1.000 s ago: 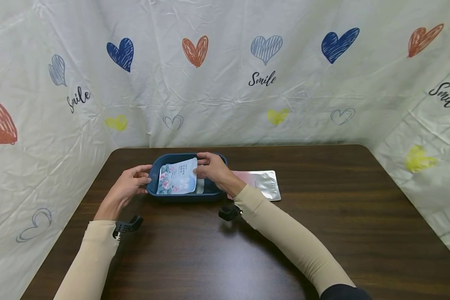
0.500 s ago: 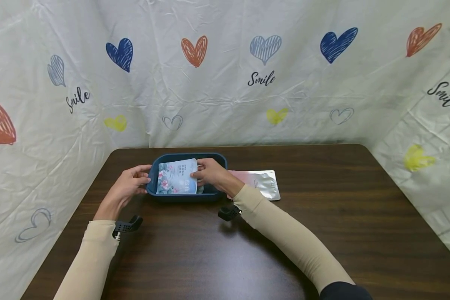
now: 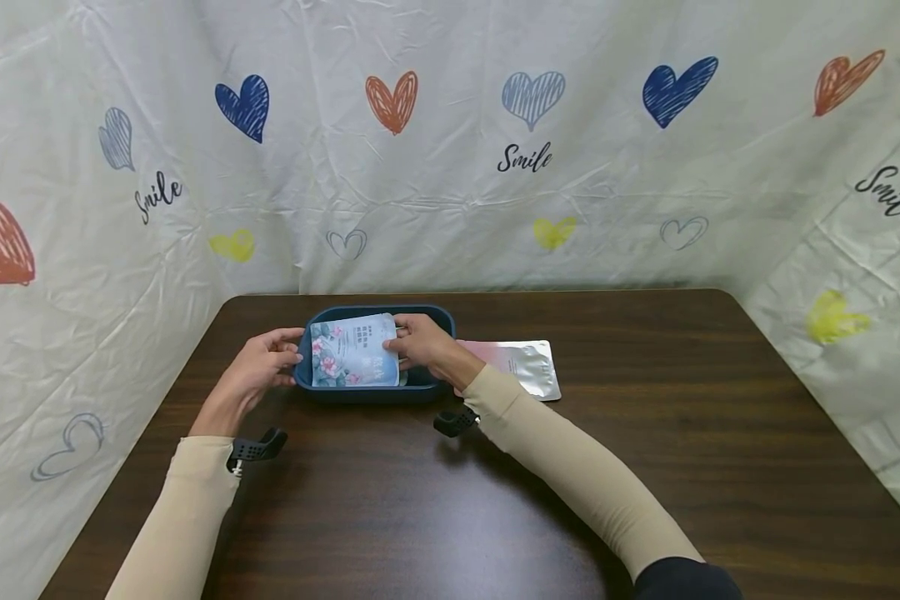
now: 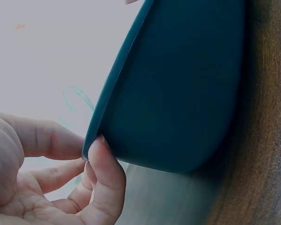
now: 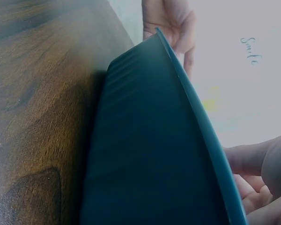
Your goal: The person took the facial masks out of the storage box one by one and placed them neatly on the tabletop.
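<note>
In the head view, a dark blue plastic basin (image 3: 375, 397) stands near the table's back left. My left hand (image 3: 258, 367) pinches its left rim between thumb and fingers, as the left wrist view shows with the basin wall (image 4: 173, 84) close up. My right hand (image 3: 431, 348) pinches the right edge of a pale blue sachet (image 3: 348, 358) with printed pink flowers, thumb on the front. The sachet lies inside the basin, slightly tilted. A paler edge shows beneath it. In the right wrist view the basin's side (image 5: 140, 126) hides what my right fingers (image 5: 246, 157) hold.
A pink and silver foil sachet (image 3: 532, 367) lies on the brown table (image 3: 390, 500) just right of the basin, partly behind my right wrist. A white curtain (image 3: 450, 183) with printed hearts hangs behind the table.
My right hand has slid lower along the sachet's right edge, and the sachet has shifted slightly left in the basin. My left hand stays on the rim.
</note>
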### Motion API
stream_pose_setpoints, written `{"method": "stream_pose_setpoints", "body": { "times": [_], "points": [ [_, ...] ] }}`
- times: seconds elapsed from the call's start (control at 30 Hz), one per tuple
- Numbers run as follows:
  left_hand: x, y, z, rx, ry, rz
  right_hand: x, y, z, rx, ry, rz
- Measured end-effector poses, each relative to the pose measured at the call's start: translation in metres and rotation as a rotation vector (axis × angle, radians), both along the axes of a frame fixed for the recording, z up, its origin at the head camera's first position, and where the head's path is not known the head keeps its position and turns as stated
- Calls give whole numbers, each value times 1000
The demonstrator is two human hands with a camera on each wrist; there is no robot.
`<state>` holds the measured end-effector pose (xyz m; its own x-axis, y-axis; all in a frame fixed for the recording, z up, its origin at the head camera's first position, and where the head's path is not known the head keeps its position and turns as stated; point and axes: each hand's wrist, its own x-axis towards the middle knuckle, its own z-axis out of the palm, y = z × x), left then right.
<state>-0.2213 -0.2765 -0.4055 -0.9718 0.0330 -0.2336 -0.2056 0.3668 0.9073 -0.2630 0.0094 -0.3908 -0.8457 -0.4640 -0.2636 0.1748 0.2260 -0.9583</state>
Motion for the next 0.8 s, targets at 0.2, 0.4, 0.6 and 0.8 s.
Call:
{"method": "stream_pose_setpoints", "body": {
  "times": [0.2, 0.4, 0.6, 0.8],
  "points": [
    [4, 1, 1, -28, 17, 12, 0, 0, 0, 9, 6, 20],
    [4, 2, -1, -21, 26, 14, 0, 4, -2, 62, 32, 79],
    [4, 3, -1, -13, 29, 16, -1, 5, -2, 67, 21, 135],
    [2, 3, -1, -10, 31, 25, -1, 6, 0, 37, 41, 104]
  ]
}}
